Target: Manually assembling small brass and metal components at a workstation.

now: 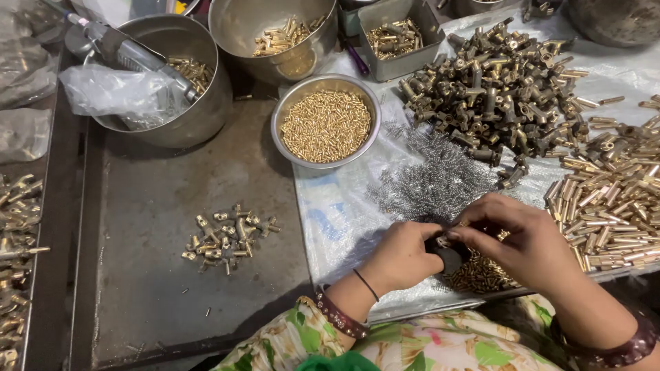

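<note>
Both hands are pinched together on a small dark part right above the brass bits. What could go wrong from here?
1. The left hand and right hand work directly over the small brass pieces; a slip could drop the dark part among them, hard to find.
2. The spring pile lies just beyond the hands; a sleeve or wrist might snag and drag springs.
3. The brass pins lie near the sheet's front edge and could roll off if nudged.

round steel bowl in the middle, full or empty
Partly full: the round steel bowl holds a heap of small brass pins covering its bottom, below the rim.
</note>
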